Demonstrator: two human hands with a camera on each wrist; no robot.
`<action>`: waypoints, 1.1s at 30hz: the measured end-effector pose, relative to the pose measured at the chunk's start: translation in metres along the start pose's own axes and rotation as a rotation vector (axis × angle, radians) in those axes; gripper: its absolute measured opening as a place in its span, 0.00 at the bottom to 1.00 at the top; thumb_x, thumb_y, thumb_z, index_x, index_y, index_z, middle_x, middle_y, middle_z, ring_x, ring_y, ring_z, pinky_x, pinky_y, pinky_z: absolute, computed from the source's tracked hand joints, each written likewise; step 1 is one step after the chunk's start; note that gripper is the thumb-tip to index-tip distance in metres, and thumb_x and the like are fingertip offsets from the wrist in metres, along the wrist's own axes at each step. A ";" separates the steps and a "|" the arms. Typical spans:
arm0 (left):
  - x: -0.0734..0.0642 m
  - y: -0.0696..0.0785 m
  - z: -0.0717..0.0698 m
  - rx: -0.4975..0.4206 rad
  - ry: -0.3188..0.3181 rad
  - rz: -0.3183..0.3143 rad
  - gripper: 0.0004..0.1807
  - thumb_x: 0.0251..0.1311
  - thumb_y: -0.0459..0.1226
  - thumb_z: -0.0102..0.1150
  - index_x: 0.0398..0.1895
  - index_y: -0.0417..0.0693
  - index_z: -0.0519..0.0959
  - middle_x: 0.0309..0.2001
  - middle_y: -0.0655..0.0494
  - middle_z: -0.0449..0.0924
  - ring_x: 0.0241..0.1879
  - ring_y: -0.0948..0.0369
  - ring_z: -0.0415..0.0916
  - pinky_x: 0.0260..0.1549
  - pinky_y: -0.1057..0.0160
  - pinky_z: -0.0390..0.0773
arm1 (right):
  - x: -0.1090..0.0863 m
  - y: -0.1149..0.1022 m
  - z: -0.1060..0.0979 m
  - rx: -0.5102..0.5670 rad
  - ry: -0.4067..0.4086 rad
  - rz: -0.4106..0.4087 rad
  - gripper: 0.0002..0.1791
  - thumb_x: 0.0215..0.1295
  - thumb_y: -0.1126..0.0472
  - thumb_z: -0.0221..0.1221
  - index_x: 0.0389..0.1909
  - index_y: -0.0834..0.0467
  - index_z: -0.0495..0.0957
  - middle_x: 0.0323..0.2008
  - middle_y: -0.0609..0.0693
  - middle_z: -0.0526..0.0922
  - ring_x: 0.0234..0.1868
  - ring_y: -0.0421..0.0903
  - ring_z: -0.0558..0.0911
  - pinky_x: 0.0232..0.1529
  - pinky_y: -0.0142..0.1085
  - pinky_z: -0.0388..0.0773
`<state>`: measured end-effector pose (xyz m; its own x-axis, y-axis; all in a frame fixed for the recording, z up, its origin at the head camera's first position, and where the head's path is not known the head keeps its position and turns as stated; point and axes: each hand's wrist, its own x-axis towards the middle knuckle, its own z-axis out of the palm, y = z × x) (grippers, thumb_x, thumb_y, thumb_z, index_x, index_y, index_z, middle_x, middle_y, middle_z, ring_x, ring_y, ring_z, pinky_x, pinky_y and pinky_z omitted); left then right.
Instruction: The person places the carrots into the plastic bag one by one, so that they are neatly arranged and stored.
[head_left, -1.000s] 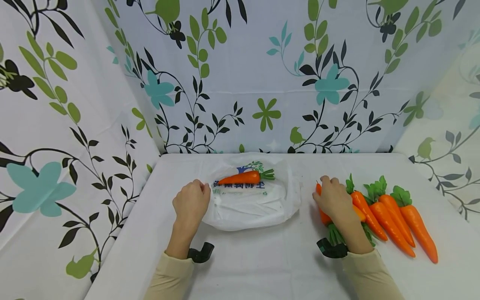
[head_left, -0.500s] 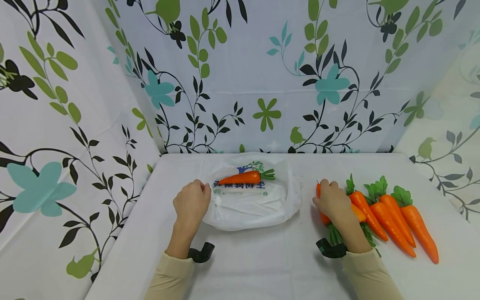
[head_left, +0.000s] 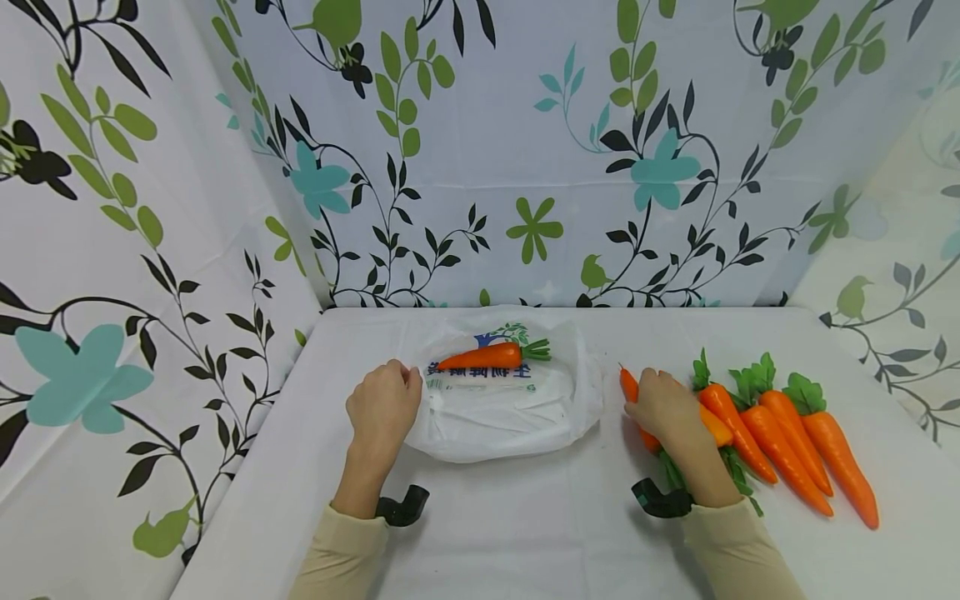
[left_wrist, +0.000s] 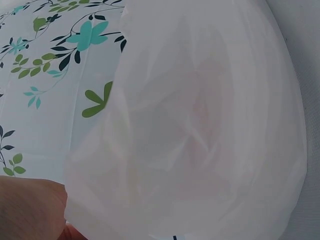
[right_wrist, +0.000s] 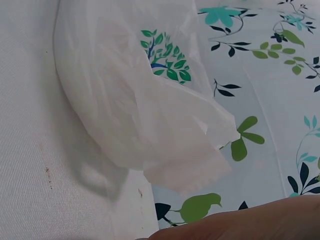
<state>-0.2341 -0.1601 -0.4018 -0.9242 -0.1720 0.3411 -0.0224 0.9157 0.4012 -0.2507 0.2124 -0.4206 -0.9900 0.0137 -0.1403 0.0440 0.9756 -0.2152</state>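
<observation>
A white plastic bag (head_left: 502,425) lies spread on the table, its mouth open, with an orange toy-like carrot (head_left: 487,357) lying in it. At the bag's left edge, my left hand (head_left: 384,404) pinches the plastic; the left wrist view shows the bag's wall (left_wrist: 190,125) beside that hand (left_wrist: 30,207). To the right, my right hand (head_left: 667,412) grips a carrot (head_left: 628,383), whose tip pokes out past the fingers. Most of that carrot is hidden under the hand. A lighter orange carrot (head_left: 716,425) lies partly beneath the right wrist.
Several carrots with leafy green tops, among them the rightmost carrot (head_left: 840,458), lie right of my right hand. A white cloth covers the table (head_left: 517,533). Behind it hangs a leaf-patterned curtain (head_left: 480,125).
The carrot at my right hand has its tip shifted left, showing more of it. My right fingers have moved slightly down. The left hand, the bag and its carrot stay put.
</observation>
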 end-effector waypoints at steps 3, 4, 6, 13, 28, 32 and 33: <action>0.000 0.000 0.000 0.000 0.001 0.000 0.15 0.68 0.41 0.55 0.31 0.38 0.83 0.25 0.47 0.82 0.20 0.52 0.76 0.18 0.55 0.75 | 0.000 0.000 -0.001 -0.005 -0.014 -0.003 0.24 0.61 0.56 0.63 0.46 0.72 0.73 0.35 0.63 0.78 0.35 0.56 0.76 0.40 0.50 0.79; 0.000 0.000 0.000 0.000 0.001 0.001 0.15 0.68 0.41 0.55 0.31 0.38 0.83 0.25 0.47 0.82 0.20 0.52 0.76 0.18 0.55 0.75 | 0.001 0.001 -0.001 -0.002 -0.022 -0.002 0.22 0.61 0.56 0.63 0.45 0.72 0.73 0.33 0.62 0.78 0.34 0.55 0.75 0.37 0.48 0.78; 0.000 0.000 0.000 0.000 0.002 0.003 0.15 0.67 0.41 0.55 0.31 0.39 0.83 0.25 0.47 0.82 0.20 0.52 0.76 0.18 0.56 0.74 | 0.000 0.001 -0.002 0.004 -0.035 -0.002 0.20 0.61 0.56 0.63 0.41 0.70 0.74 0.30 0.59 0.76 0.31 0.53 0.74 0.32 0.43 0.75; 0.001 0.000 0.001 0.002 0.002 0.007 0.15 0.67 0.41 0.55 0.31 0.38 0.83 0.24 0.47 0.82 0.20 0.52 0.76 0.17 0.56 0.74 | -0.003 0.000 -0.002 0.015 -0.065 -0.017 0.15 0.63 0.57 0.61 0.36 0.68 0.76 0.24 0.55 0.75 0.25 0.49 0.73 0.24 0.34 0.69; 0.000 0.000 0.001 0.002 0.007 0.014 0.15 0.67 0.41 0.55 0.31 0.38 0.83 0.24 0.47 0.82 0.20 0.52 0.76 0.17 0.56 0.74 | -0.001 -0.005 0.004 0.047 -0.110 0.022 0.16 0.64 0.58 0.60 0.41 0.69 0.74 0.24 0.56 0.75 0.22 0.48 0.73 0.22 0.32 0.71; 0.000 0.000 0.001 0.003 0.003 0.012 0.15 0.67 0.41 0.55 0.31 0.38 0.83 0.25 0.47 0.82 0.20 0.52 0.76 0.17 0.56 0.74 | -0.001 -0.006 0.005 0.055 -0.111 0.027 0.17 0.63 0.58 0.60 0.41 0.69 0.73 0.24 0.56 0.75 0.21 0.48 0.73 0.21 0.32 0.72; 0.000 0.000 0.001 0.003 0.002 0.010 0.15 0.67 0.41 0.55 0.31 0.39 0.83 0.25 0.47 0.82 0.20 0.52 0.76 0.17 0.56 0.74 | -0.001 -0.006 0.005 0.055 -0.110 0.027 0.17 0.62 0.57 0.60 0.41 0.69 0.73 0.24 0.56 0.75 0.21 0.48 0.73 0.21 0.32 0.72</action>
<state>-0.2347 -0.1600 -0.4030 -0.9234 -0.1635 0.3472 -0.0142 0.9187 0.3947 -0.2497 0.2052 -0.4243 -0.9678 0.0131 -0.2515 0.0812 0.9615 -0.2625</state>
